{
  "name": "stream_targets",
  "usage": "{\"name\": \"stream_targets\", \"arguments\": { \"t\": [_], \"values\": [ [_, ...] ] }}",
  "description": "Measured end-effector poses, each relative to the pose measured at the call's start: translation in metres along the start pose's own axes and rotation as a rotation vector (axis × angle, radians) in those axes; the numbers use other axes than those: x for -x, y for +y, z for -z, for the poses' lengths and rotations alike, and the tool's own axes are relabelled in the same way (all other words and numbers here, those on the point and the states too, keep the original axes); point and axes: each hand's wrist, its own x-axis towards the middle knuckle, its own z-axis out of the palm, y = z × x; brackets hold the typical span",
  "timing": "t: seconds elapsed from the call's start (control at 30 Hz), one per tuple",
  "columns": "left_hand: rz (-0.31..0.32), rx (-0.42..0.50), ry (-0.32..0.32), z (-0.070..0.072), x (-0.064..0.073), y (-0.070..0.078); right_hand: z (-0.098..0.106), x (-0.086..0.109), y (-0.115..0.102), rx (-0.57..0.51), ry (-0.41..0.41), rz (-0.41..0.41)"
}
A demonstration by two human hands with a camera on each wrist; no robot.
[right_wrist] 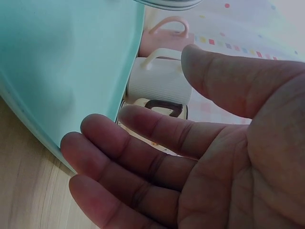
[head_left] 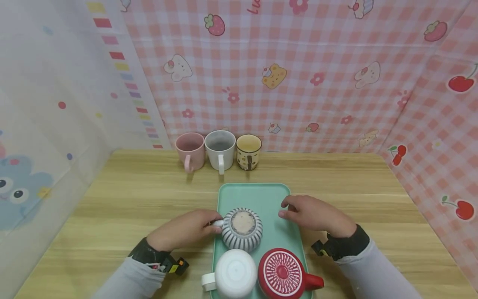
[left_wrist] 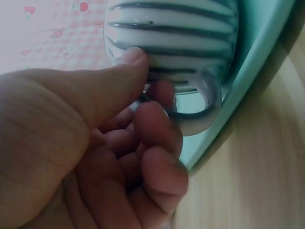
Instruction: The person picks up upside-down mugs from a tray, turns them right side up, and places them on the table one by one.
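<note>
A striped mug (head_left: 242, 229), white with dark grey ribs, is upside down over the green tray (head_left: 254, 193). My left hand (head_left: 186, 230) pinches its handle (left_wrist: 209, 107) between thumb and fingers; whether the rim touches the tray cannot be told. Over the tray's right edge, my right hand (head_left: 313, 214) holds nothing, its fingers loosely bent and apart from the mug. A white mug (head_left: 236, 273) and a red mug (head_left: 281, 273) stand upside down side by side at the near end of the tray, the white handle pointing left and the red one right.
Against the checked cloth backdrop (head_left: 280, 83) stand three upright mugs in a row: a pink mug (head_left: 191, 151), a white ribbed mug (head_left: 220, 149) and a yellow patterned mug (head_left: 249, 151). The wooden table (head_left: 347, 178) extends on both sides of the tray.
</note>
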Motion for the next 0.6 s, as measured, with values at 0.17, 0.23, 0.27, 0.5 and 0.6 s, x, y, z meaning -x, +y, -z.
{"name": "stream_targets", "arguments": {
  "t": [0.17,0.23,0.27,0.5,0.6],
  "values": [
    [-0.005,-0.008,-0.004,-0.0012,0.0004,0.0031,0.0008,0.0011,-0.0010,0.003,-0.009,0.013],
    [-0.015,-0.019,0.004,-0.0011,0.0008,0.0035,0.0006,0.0010,-0.0012,0.009,-0.010,0.018],
    [-0.021,-0.025,0.008,-0.0009,0.0010,0.0036,0.0005,0.0009,-0.0012,0.012,-0.011,0.021],
    [-0.053,-0.039,0.030,0.0000,0.0013,0.0037,0.0001,0.0004,-0.0007,0.009,-0.019,0.019],
    [-0.049,-0.026,0.024,-0.0007,0.0005,0.0039,-0.0003,0.0002,-0.0003,0.004,-0.020,0.019]
  ]
}}
